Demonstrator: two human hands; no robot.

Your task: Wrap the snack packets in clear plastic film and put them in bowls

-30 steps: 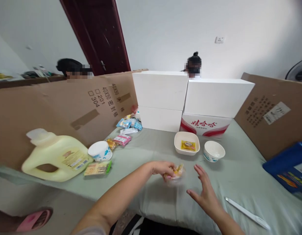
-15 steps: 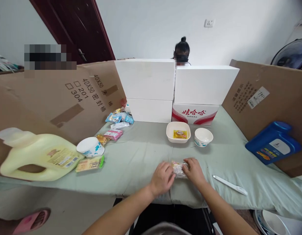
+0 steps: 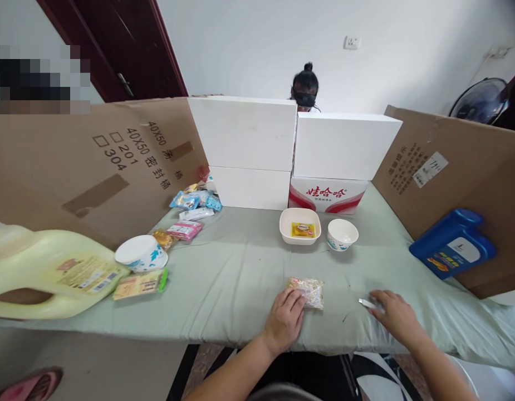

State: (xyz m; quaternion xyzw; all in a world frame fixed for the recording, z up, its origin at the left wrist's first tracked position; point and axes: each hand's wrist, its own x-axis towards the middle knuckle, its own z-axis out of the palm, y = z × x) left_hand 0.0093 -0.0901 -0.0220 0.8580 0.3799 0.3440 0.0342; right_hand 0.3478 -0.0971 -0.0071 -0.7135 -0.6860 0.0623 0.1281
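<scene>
On cloth, 2 hands — left hand flat on snack packet

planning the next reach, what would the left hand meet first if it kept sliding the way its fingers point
The left hand points up and right; its fingertips already touch the clear snack packet. Beyond that, probably bare cloth before the round white bowl.

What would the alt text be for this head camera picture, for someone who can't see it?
A person's left hand rests on a clear snack packet lying on a green-covered table, while the right hand covers a white knife. Beyond sit a dish holding a yellow packet, a bowl and white boxes.
</scene>
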